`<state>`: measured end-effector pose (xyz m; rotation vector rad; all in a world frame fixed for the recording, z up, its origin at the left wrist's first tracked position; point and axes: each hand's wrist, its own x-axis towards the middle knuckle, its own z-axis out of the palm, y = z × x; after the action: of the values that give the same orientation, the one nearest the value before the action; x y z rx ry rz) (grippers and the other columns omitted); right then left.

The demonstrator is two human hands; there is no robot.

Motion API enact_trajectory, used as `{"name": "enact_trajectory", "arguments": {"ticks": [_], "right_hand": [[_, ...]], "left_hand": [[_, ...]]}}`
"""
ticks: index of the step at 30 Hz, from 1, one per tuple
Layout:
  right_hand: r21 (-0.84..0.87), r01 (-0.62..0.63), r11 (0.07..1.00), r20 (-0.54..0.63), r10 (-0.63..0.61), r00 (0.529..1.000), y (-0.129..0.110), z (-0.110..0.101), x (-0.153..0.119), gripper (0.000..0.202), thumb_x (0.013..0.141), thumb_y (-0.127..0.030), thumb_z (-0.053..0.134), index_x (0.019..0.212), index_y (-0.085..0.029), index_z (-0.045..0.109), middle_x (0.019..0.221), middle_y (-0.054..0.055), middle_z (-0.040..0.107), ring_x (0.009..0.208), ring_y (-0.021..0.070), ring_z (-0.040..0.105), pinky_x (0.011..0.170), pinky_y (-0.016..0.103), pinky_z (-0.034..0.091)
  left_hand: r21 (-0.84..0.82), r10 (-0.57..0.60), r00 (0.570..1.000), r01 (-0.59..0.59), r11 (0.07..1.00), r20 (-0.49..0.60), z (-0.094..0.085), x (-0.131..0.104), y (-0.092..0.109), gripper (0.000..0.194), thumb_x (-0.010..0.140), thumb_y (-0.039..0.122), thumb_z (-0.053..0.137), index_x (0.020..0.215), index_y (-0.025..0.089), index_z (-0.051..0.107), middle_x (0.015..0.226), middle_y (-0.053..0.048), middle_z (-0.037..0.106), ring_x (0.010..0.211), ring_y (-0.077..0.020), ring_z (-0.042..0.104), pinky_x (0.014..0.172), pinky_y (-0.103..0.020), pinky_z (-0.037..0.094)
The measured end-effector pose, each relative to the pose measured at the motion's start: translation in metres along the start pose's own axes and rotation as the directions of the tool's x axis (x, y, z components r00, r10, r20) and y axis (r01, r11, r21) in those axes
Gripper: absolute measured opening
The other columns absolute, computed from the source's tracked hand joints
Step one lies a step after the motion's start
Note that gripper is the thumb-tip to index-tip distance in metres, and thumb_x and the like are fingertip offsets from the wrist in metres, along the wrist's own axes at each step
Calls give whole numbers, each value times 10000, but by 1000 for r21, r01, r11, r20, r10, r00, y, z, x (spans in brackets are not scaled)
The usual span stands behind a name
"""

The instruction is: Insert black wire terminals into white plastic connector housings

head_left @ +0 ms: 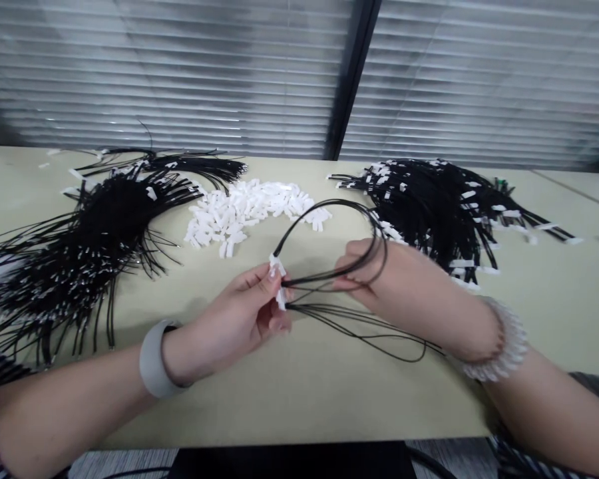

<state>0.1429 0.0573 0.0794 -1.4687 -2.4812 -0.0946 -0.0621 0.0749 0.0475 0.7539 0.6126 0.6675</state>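
Currently, the white connectors [281,298] are pinched above the surface [359,399] in the grip of the left hand [244,306], while black wires [309,279] are looped close to the right hand [394,279] (its blurred hold cannot be made out) and could be tangled if pulled unevenly.

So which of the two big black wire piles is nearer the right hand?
The pile on the right, just beyond the right hand. The other pile sits on the far side of the white connector heap.
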Motion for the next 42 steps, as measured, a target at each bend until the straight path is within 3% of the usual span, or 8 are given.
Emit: {"name": "enact_trajectory", "arguments": {"ticks": [3, 5, 8, 10, 14, 17, 22, 42], "right_hand": [[-203, -327, 923, -241, 277, 930, 21, -6, -2, 211, 821, -247, 431, 827, -148, 617, 562, 40, 558, 502, 121, 491, 505, 268, 348], [1, -430, 903, -406, 393, 825, 35, -13, -2, 222, 816, -199, 426, 951, -146, 593, 687, 73, 618, 565, 131, 549, 536, 276, 397], [552, -237, 800, -457, 528, 716, 37, -28, -5, 325, 864, -221, 367, 1168, -167, 467, 1135, 139, 543, 880, 155, 594, 657, 272, 477], [728, -73, 682, -443, 549, 709, 22, -36, -7, 335, 896, -244, 304, 1200, -186, 431, 1193, 130, 489, 903, 134, 581, 650, 255, 489], [698, 19, 716, -317, 286, 904, -18, -35, -9, 503, 860, -147, 403, 1322, -289, 263, 871, 13, 585, 676, 68, 566, 498, 175, 447], [479, 43, 877, -221, 74, 972, -30, -23, -8, 437, 816, -61, 430, 1213, -244, 436, 826, -21, 604, 754, 52, 572, 629, 153, 474], [164, 16, 986, -242, 25, 970, -23, -10, -7, 221, 832, -103, 429, 976, -176, 579, 867, 0, 613, 738, 60, 557, 646, 176, 451], [196, 82, 977, -354, -8, 935, -30, 9, -1, 143, 820, -139, 477, 811, -153, 619, 776, 9, 603, 723, 63, 527, 651, 178, 424]], "left_hand": [[-10, 58, 989, -60, 998, -139, 1, 4, 1, 155, 866, 247, 431, 744, 153, 440, 673, 40, 469, 437, -14, 409, 470, -163, 371], [6, 68, 978, -69, 998, -198, 1, 5, 1, 148, 873, 241, 411, 755, 155, 436, 665, 42, 455, 439, -19, 405, 478, -173, 378], [93, 75, 973, -56, 994, -219, 2, 5, -1, 156, 869, 252, 412, 752, 153, 434, 669, 38, 451, 469, -30, 431, 504, -186, 390], [209, 106, 973, -62, 976, -204, 1, 5, -4, 178, 862, 295, 429, 755, 154, 441, 675, 36, 460, 482, -35, 446, 512, -191, 388], [473, 185, 976, -108, 874, -119, -3, 3, -11, 258, 857, 410, 409, 791, 168, 470, 689, 34, 471, 480, -36, 439, 488, -188, 365], [540, 206, 974, -125, 833, -93, -4, 1, -14, 277, 861, 432, 384, 801, 175, 470, 690, 32, 459, 502, -42, 435, 492, -186, 365], [572, 210, 975, -132, 809, -72, -3, -1, -14, 282, 872, 436, 359, 803, 182, 462, 688, 33, 451, 506, -40, 434, 496, -184, 364], [593, 182, 983, -134, 794, -21, -6, -4, -15, 271, 876, 420, 350, 807, 185, 466, 646, 36, 434, 493, -46, 422, 473, -175, 349]]}}
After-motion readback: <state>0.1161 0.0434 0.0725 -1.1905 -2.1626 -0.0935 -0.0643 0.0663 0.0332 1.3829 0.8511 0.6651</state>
